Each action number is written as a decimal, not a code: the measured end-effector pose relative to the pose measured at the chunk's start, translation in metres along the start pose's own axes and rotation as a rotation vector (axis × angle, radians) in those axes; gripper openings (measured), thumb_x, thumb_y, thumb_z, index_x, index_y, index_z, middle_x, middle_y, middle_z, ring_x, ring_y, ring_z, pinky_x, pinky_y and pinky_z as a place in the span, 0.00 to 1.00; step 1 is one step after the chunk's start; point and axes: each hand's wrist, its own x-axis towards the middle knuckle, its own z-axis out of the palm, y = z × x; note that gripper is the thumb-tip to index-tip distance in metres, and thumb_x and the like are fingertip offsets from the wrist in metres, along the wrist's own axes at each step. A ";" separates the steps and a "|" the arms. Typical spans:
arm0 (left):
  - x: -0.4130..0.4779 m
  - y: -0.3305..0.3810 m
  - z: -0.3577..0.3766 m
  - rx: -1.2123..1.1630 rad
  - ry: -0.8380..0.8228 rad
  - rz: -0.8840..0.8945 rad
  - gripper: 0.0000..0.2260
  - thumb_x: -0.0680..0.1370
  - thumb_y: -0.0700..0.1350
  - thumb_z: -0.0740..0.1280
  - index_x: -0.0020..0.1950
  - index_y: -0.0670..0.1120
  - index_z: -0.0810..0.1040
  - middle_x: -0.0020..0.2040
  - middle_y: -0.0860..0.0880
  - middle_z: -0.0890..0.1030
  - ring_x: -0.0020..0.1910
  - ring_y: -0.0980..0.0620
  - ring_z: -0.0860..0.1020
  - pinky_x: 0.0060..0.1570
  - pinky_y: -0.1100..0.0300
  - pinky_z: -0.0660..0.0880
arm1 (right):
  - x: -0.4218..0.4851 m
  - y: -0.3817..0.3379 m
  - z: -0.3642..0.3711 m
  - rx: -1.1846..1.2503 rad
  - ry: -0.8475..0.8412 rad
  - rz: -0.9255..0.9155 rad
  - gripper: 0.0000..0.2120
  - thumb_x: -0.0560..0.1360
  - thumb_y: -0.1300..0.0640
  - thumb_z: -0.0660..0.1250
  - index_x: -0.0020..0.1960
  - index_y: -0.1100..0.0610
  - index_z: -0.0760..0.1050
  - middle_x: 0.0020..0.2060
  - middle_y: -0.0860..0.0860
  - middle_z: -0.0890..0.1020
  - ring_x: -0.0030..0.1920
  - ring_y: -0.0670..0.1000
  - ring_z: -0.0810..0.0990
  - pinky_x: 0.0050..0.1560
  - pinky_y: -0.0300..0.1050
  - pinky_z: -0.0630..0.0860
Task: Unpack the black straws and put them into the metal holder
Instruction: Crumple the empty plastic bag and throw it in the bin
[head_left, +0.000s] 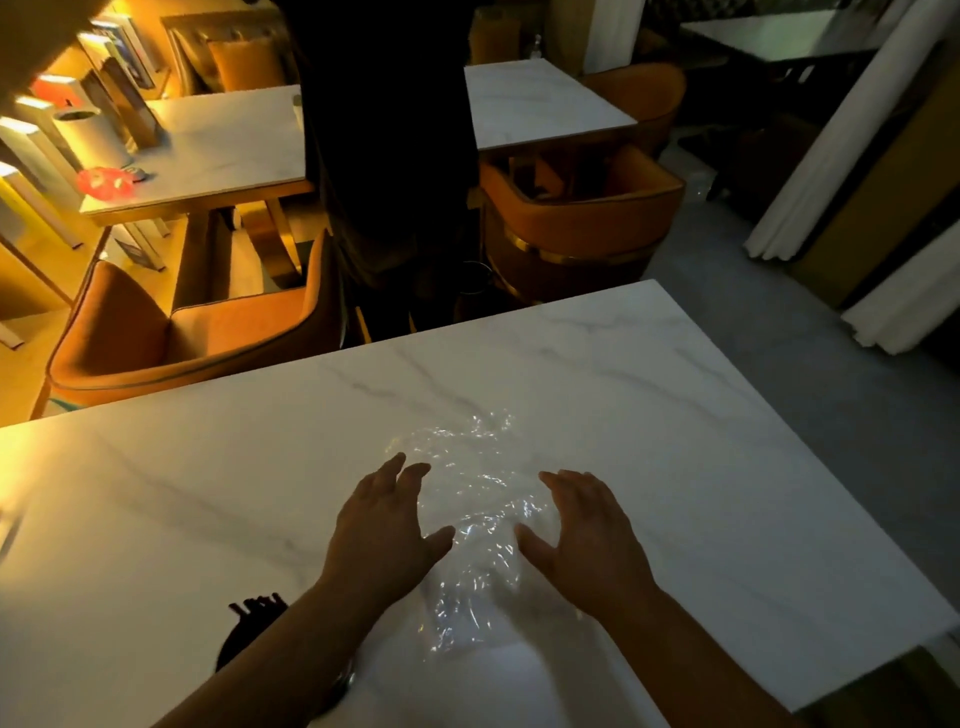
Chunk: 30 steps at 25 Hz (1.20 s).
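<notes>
A: Status on the hands?

B: Both over the white marble table (675, 441), lower centre of frame. Left hand (382, 530) is spread flat, palm down, fingers apart, holding nothing. Right hand (587, 535) is the same: splayed, palm down, nothing in it.

A: What's between them?

B: Crumpled clear plastic wrapper (467, 519). It lies on the tabletop, running from centre frame down toward the lower edge. Left fingertips and thumb sit at its left border, right thumb at its right border. Can't tell if either actually presses it. The frame is slightly blurred there.

A: Straws?

B: Black straws (257, 605), lower left of frame, just left of the left forearm. Only the tips show, fanned out and pointing up. Below them is a dark rounded shape, mostly hidden by the forearm. Likely the metal holder (236, 642), but too dark to confirm. A bit of shiny metal shows at the forearm's lower edge too.

A: Anything inside the wrapper?

B: Nothing dark visible through it.

A: Background?

B: Orange chair (171, 332) behind the table at left. Another marble table at upper left with a white roll (91, 136) and a red object (104, 182) on it. Dark pillar (389, 130) upper centre. White curtain (852, 135) at right.
</notes>
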 end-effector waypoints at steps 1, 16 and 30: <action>0.004 0.002 0.008 0.007 -0.025 -0.021 0.40 0.72 0.68 0.69 0.79 0.55 0.63 0.83 0.48 0.60 0.77 0.44 0.65 0.71 0.48 0.68 | 0.003 0.011 0.001 -0.008 -0.015 0.016 0.38 0.77 0.31 0.61 0.81 0.47 0.61 0.81 0.51 0.65 0.82 0.56 0.57 0.81 0.53 0.57; 0.051 -0.018 0.099 -0.316 -0.307 -0.622 0.43 0.70 0.60 0.77 0.79 0.47 0.63 0.72 0.39 0.72 0.65 0.36 0.77 0.65 0.41 0.77 | 0.065 0.063 0.067 0.111 -0.208 0.224 0.34 0.77 0.40 0.68 0.79 0.50 0.63 0.74 0.54 0.72 0.71 0.58 0.71 0.64 0.55 0.75; 0.048 -0.019 0.117 -0.797 -0.191 -0.977 0.08 0.79 0.41 0.73 0.41 0.42 0.80 0.47 0.41 0.82 0.42 0.43 0.78 0.51 0.49 0.77 | 0.096 0.099 0.098 0.644 -0.206 0.588 0.11 0.78 0.55 0.70 0.38 0.57 0.84 0.35 0.53 0.85 0.39 0.55 0.83 0.45 0.50 0.79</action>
